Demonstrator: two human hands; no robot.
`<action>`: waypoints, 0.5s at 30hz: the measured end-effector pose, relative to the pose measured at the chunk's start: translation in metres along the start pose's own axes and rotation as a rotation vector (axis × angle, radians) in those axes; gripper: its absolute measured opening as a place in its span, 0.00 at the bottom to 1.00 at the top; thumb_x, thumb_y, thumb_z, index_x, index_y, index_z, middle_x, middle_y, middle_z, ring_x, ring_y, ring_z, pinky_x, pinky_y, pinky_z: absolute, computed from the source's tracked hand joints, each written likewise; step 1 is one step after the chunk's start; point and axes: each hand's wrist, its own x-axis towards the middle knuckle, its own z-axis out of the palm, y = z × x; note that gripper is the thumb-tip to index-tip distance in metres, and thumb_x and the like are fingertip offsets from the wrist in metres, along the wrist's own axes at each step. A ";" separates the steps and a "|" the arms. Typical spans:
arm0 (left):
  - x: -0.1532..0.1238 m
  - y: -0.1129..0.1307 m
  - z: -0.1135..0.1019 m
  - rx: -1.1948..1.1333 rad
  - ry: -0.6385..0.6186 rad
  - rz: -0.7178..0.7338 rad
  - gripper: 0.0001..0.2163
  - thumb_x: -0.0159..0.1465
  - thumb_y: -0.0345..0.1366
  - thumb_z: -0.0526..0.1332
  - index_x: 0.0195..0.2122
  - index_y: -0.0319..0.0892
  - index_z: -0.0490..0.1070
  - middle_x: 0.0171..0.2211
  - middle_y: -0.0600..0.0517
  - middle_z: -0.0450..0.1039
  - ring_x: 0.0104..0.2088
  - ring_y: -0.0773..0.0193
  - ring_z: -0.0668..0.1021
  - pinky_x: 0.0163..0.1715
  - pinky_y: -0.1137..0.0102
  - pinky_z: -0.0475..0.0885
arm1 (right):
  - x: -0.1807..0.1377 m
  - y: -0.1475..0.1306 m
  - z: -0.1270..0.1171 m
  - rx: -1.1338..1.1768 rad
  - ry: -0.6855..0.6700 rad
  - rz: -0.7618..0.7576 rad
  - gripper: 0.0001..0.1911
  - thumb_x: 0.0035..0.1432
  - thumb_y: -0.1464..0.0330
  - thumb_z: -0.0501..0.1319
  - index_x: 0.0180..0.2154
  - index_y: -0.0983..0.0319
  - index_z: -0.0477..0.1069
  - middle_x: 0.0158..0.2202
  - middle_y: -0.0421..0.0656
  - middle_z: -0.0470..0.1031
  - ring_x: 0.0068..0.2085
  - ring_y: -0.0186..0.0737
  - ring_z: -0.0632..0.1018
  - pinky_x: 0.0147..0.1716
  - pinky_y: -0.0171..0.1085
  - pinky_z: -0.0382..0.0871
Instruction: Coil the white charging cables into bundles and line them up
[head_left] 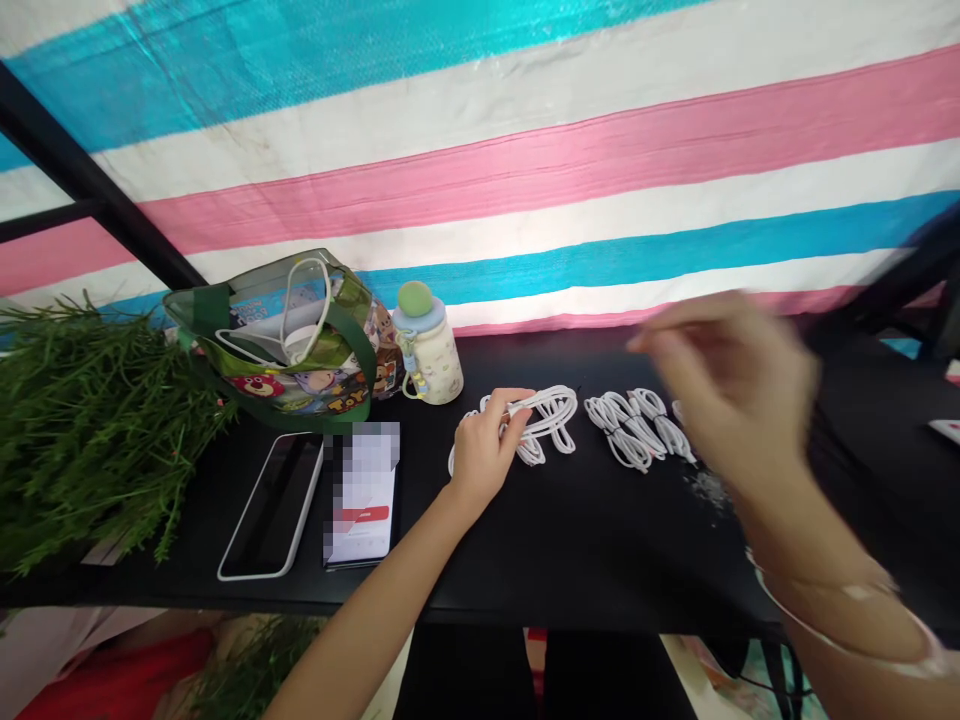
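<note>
My left hand (484, 445) is closed on a coiled white cable (556, 408), pinching it between thumb and fingers just above the black table. More white cable lies under and beside that hand, partly covered by it. My right hand (739, 385) is raised over the table to the right, blurred by motion. Its thumb and fingertips come together in a pinch, and whatever they may hold is too small or blurred to make out. Between the hands lie several bundled white cables (634, 430), tied with dark bands.
A cluster of small clear bits (709, 490) lies below my right hand. On the left are a white-edged phone (271, 505), a lit phone (366, 500), a green bag (300, 385), a bottle (435, 360) and green foliage (82, 430). Striped sheeting (525, 190) hangs behind the table (570, 560).
</note>
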 end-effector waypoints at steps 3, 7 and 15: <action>0.001 0.000 -0.001 -0.013 0.012 -0.016 0.08 0.65 0.37 0.55 0.42 0.45 0.71 0.27 0.56 0.77 0.23 0.67 0.78 0.25 0.76 0.71 | 0.011 0.031 0.017 -0.214 -0.315 -0.086 0.09 0.59 0.72 0.56 0.34 0.59 0.75 0.33 0.45 0.78 0.36 0.44 0.76 0.38 0.46 0.72; 0.002 0.000 0.000 -0.038 0.014 -0.021 0.08 0.65 0.35 0.54 0.42 0.45 0.71 0.33 0.55 0.79 0.24 0.69 0.78 0.25 0.76 0.72 | 0.017 0.070 0.037 -0.428 -0.549 -0.109 0.16 0.57 0.77 0.53 0.35 0.57 0.78 0.35 0.46 0.80 0.38 0.47 0.75 0.38 0.45 0.70; 0.002 -0.001 0.000 -0.031 0.002 -0.010 0.07 0.64 0.34 0.56 0.41 0.45 0.71 0.33 0.55 0.80 0.23 0.68 0.79 0.26 0.76 0.73 | 0.013 0.077 0.043 -0.573 -0.695 -0.018 0.13 0.50 0.79 0.60 0.30 0.57 0.78 0.32 0.47 0.80 0.36 0.46 0.74 0.33 0.39 0.65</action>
